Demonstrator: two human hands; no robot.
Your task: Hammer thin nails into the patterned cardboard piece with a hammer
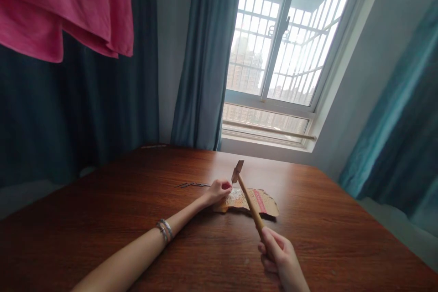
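Observation:
My right hand is closed round the wooden handle of a small hammer, whose metal head is raised just above my left hand. My left hand reaches far across the brown wooden table, its fingers pinched together at the left edge of a flat piece of cardboard with a patterned, notched top. What the pinched fingers hold is too small to make out. Bracelets circle my left wrist.
A few thin metal pieces, perhaps nails, lie on the table left of my left hand. Behind the table are blue curtains and a barred window. A pink cloth hangs at the upper left.

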